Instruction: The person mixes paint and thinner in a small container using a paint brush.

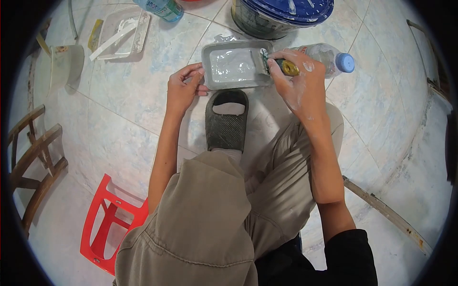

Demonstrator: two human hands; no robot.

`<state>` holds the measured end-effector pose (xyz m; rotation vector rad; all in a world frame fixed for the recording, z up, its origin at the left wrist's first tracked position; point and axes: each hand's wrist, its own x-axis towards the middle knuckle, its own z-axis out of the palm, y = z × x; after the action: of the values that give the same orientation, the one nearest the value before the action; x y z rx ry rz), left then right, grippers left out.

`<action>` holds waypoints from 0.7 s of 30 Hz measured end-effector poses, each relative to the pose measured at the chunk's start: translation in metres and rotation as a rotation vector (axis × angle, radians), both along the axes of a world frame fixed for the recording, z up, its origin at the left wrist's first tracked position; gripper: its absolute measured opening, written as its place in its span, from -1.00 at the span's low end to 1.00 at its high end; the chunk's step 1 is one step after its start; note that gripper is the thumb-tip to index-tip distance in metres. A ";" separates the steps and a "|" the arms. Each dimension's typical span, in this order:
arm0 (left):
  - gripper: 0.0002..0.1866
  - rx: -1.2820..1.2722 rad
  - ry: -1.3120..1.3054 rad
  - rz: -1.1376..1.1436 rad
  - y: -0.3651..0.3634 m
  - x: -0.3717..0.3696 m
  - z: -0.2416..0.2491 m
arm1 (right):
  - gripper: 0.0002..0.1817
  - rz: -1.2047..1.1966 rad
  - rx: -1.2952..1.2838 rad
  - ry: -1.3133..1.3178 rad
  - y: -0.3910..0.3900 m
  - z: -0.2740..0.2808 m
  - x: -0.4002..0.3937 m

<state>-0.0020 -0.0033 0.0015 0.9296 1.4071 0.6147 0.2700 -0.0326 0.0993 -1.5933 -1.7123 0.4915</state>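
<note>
A grey rectangular plastic tray [208,85] holding whitish-grey paint [231,64] rests on the floor in front of my foot. My left hand [183,89] grips its left edge, with the thumb near the rim and fingers curled at the side. In my right hand [305,78] is a paintbrush [288,67] with a yellow and dark handle. Its bristle end lies inside the tray, at the right side of the paint. White smears mark the back of my right hand.
A clear bottle with a blue cap [345,62] lies right of the tray. Behind stand a bucket with a blue lid [305,10] and another bottle [164,8]. At left are a white tray [139,40], wooden furniture [36,155] and a red plastic chair [98,229].
</note>
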 end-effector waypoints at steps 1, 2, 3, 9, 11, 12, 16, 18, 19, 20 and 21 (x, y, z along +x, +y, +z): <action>-0.61 -0.002 0.003 0.000 0.000 0.000 0.000 | -0.85 -0.011 -0.023 -0.010 0.000 -0.002 0.001; -0.61 -0.004 0.006 0.000 0.000 0.001 0.001 | -0.86 -0.022 -0.047 -0.019 0.000 -0.002 0.002; -0.60 0.001 0.009 -0.001 0.001 0.001 0.001 | -0.85 -0.020 -0.057 -0.001 0.001 -0.002 0.002; -0.61 0.002 -0.012 0.007 0.000 -0.001 -0.002 | -0.81 -0.020 -0.165 0.046 0.002 -0.003 -0.002; -0.62 0.008 -0.025 0.015 0.000 -0.001 -0.004 | -0.80 -0.033 -0.211 0.066 0.001 -0.003 -0.005; -0.62 0.009 -0.020 0.015 0.000 -0.001 -0.004 | -0.80 -0.019 -0.207 0.069 0.001 -0.004 -0.007; -0.62 0.002 -0.021 0.010 0.000 -0.001 -0.004 | -0.80 0.028 -0.214 0.152 -0.002 -0.010 -0.016; -0.62 0.000 -0.022 0.006 0.000 -0.001 -0.003 | -0.81 0.052 -0.219 0.196 -0.001 -0.011 -0.018; -0.61 0.001 -0.017 0.005 0.000 0.000 -0.002 | -0.82 0.066 -0.217 0.202 -0.001 -0.012 -0.019; -0.60 0.002 -0.012 0.003 0.000 0.000 -0.001 | -0.82 0.080 -0.215 0.208 -0.001 -0.012 -0.019; -0.60 0.002 -0.015 0.002 0.000 0.000 -0.002 | -0.82 0.080 -0.204 0.208 0.000 -0.012 -0.019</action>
<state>-0.0024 -0.0035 -0.0003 0.9228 1.3944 0.6236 0.2512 -0.0330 0.0876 -1.5566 -1.6128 0.8646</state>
